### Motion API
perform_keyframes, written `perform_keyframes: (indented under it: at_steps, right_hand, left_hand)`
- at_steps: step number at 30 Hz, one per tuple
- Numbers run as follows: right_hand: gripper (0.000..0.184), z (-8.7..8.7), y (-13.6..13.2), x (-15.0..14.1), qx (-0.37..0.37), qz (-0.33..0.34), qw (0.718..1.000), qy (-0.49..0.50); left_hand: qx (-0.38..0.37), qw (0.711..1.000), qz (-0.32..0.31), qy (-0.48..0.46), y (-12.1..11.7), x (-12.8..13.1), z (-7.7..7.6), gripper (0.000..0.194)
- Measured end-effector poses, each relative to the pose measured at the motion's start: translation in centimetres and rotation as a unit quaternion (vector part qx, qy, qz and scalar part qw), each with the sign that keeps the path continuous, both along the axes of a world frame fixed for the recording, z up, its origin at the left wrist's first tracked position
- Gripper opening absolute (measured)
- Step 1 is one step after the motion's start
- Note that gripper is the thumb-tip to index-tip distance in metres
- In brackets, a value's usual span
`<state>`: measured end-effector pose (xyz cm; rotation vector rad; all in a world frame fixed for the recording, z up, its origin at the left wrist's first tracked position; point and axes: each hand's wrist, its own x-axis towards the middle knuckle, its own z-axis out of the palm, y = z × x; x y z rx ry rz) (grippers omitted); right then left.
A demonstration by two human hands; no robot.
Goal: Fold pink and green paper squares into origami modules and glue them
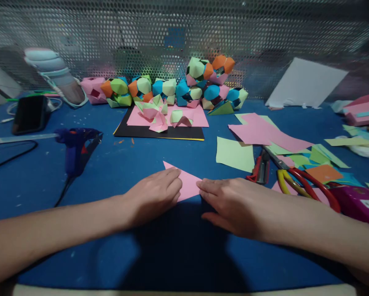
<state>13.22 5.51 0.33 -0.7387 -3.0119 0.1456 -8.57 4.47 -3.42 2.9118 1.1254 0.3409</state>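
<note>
A pink sheet of paper (189,183), folded to a triangular shape, lies on the blue table in front of me. My left hand (158,191) covers its left part, fingers curled together and holding it down. At the triangle's right tip, the fingertips of my right hand (224,201) touch the paper. Those fingers are stretched out flat, with the thumb apart below them. Just beyond my right hand are a light green square of paper (235,154) and a red stapler (261,167).
Folded paper balls (190,93) line the back by the perforated metal panel. Pink paper pieces rest on a black sheet (159,132). A blue glue gun (75,146), a phone (30,114) and a bottle (56,76) stand left. Scissors (304,183) and paper scraps (323,173) lie right.
</note>
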Motion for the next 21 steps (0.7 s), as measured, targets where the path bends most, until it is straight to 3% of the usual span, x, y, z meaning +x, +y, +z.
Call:
perform_keyframes:
  at_steps: [4, 7, 10, 15, 21]
  right_hand:
    - [0.025, 1.6, 0.1, 1.1, 0.003, -0.018, 0.999, -0.033]
    - [0.027, 1.9, 0.4, 0.4, 0.013, -0.022, 0.997, -0.078]
    - [0.026, 0.5, 0.5, -1.0, 0.069, -0.044, 0.996, -0.029]
    - [0.064, -2.7, 0.4, -1.9, 0.132, 0.001, 0.991, 0.005]
    - [0.079, -2.5, -1.2, -1.1, 0.231, -0.018, 0.972, -0.033]
  left_hand:
    - [0.043, 0.999, -0.003, 0.02, 0.0, -0.2, -0.5, 0.02]
    - [0.055, 0.998, -0.011, 0.019, 0.0, -0.2, -0.6, 0.017]
    - [0.055, 0.998, -0.023, 0.017, 0.2, 0.0, -0.3, 0.018]
    - [0.058, 0.997, -0.033, 0.045, 0.3, 0.4, 0.0, 0.023]
    - [0.08, 0.993, -0.013, 0.087, 0.0, 0.2, -0.2, 0.023]
